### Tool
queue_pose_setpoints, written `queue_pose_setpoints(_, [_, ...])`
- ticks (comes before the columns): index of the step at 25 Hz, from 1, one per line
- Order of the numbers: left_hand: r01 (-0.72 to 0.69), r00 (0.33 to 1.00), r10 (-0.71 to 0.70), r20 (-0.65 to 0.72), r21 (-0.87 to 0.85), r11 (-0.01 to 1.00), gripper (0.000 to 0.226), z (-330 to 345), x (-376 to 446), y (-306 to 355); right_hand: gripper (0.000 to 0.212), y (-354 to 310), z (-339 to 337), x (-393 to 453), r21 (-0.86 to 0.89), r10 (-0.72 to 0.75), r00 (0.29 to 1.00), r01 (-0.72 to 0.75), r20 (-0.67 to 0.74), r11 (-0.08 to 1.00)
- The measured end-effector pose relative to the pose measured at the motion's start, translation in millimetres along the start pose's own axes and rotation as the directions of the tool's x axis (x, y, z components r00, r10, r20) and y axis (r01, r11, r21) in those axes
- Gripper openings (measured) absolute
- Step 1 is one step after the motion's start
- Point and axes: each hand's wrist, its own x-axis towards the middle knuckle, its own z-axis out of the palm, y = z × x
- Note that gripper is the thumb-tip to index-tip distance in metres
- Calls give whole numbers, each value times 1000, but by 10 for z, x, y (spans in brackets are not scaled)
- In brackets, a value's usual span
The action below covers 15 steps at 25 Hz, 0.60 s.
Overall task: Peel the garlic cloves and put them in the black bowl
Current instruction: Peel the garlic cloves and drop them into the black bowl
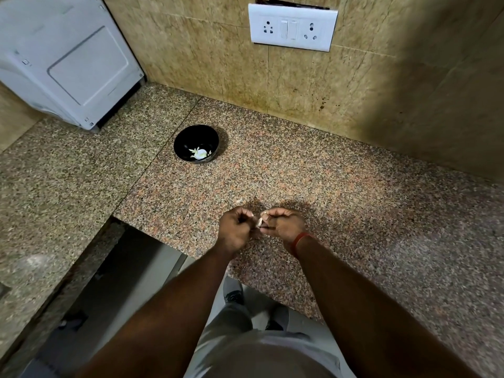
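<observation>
A small garlic clove (260, 221), pale with a brownish, papery skin, is held between the two hands above the near part of the speckled granite counter (341, 192); only a sliver of it is seen, and how much skin is left on it cannot be told. The clove is pinched by the fingertips of the right hand (283, 223), whose fingers are curled tightly inward with the thumb brought against them. The left hand (236, 227) is closed likewise, its fingers curled and its thumb tip set just beside the clove; whether the clove itself or a loose flap of skin is gripped by it cannot be made out. The two hands are nearly touching, knuckles turned upward. A red band (299, 240) is worn at the right wrist. Well beyond the hands, further back on the counter and to the left, the black bowl (196, 143) is stood upright, round and glossy, and a few whitish pieces of garlic (200, 153) are seen lying at its bottom. The counter is met behind by a wall of tan stone tiles (218, 50), on which a white switch and socket plate (293, 25) is mounted. A white appliance (65, 55) is placed in the far left corner of the counter. Below the counter's edge, grey shorts (231, 317) and dark shoes (233, 293) are seen on a light floor.
</observation>
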Motion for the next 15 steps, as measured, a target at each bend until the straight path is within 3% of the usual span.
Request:
queue_pose_setpoints(3, [59, 994, -72, -79, -151, 987, 4, -91, 69, -8, 8, 4, 160, 153, -7, 12, 998, -12, -54, 1000])
queue_pose_setpoints(8, [43, 978, -113, -176, -360, 932, 6, -286, 284, 59, 11, 22, 406, 477, -16, 39, 982, -43, -182, 999])
queue_pose_setpoints(15, [128, 977, -168, -130, -268, 955, 16, -569, 520, -7, 23, -13, 687, 932, -12, 101, 948, -110, -300, 994])
